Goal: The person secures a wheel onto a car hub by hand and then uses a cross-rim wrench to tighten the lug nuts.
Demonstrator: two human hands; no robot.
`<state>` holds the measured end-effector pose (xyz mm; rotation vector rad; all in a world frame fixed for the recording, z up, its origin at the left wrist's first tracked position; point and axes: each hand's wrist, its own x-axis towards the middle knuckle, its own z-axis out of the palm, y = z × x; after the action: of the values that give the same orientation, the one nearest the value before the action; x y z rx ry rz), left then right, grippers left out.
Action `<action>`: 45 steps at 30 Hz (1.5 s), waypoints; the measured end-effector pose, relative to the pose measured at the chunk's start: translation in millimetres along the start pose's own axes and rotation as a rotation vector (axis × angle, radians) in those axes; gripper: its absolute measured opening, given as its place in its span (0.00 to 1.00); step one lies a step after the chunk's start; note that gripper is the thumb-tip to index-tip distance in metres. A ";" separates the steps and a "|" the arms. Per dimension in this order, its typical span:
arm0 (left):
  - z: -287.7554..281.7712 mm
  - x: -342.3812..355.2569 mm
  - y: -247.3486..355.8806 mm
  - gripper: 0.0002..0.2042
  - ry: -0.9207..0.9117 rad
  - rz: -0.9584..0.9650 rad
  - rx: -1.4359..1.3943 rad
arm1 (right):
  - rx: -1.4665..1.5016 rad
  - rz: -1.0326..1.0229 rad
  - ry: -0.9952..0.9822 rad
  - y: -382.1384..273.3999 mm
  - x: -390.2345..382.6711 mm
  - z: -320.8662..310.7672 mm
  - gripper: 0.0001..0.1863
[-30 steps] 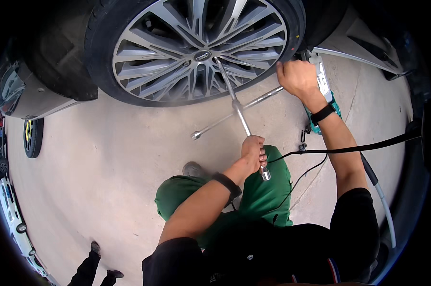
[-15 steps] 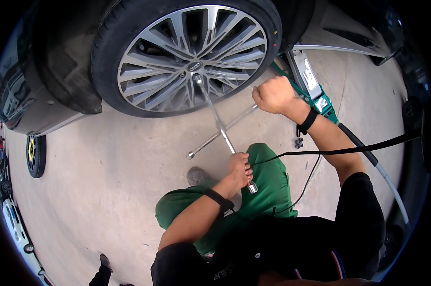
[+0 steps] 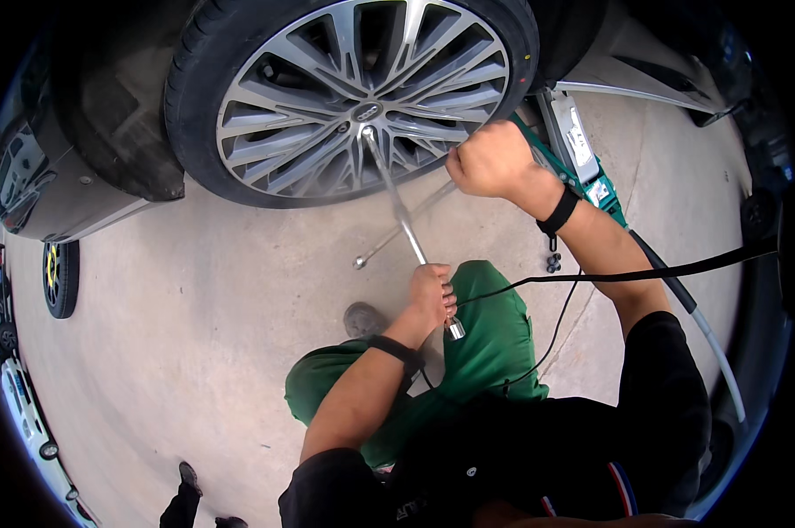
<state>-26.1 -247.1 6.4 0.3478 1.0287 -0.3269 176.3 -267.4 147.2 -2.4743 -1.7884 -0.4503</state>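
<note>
A four-way lug wrench point(image 3: 403, 217) of bright metal has one end against the lug area of a car wheel point(image 3: 305, 141), just below the hub cap. My left hand point(image 3: 432, 294) is wrapped round the opposite arm, near its socket end. My right hand point(image 3: 494, 161) is closed in a fist where the upper right end of the crossbar meets it; the fingers' hold is partly hidden. The crossbar's other end hangs free at the lower left, slightly blurred. The wheel has a silver multi-spoke rim and a black tyre.
A green floor jack point(image 3: 601, 190) with a long handle point(image 3: 714, 331) stands right of the wheel. Several small dark nuts point(image 3: 553, 262) lie beside it. A black cable point(image 3: 644, 275) crosses my right forearm. A spare wheel point(image 3: 61, 280) stands at left; another person's foot point(image 3: 190, 477) shows lower left.
My right hand has moved a little left and up with the crossbar end. My left hand and the wrench's near end have shifted slightly up and left. The view has moved slightly.
</note>
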 end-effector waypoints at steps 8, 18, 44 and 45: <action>14.9 12.7 10.0 0.20 0.068 -0.014 0.060 | 0.098 0.293 -0.345 49.3 -45.3 89.1 0.24; 10.4 4.1 6.7 0.18 0.115 0.017 0.018 | 0.329 0.007 0.442 44.3 9.2 -115.0 0.18; 8.4 -42.3 -40.3 0.17 0.166 0.040 -0.052 | 0.105 0.063 -0.073 16.4 -70.7 48.9 0.24; 8.6 -43.8 -36.6 0.17 0.182 0.060 -0.049 | 0.105 0.055 -0.047 14.4 -65.7 48.0 0.24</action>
<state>-55.9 -279.2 44.0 0.3686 1.2003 -0.2181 180.6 -322.4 85.6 -2.4753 -1.7082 -0.2897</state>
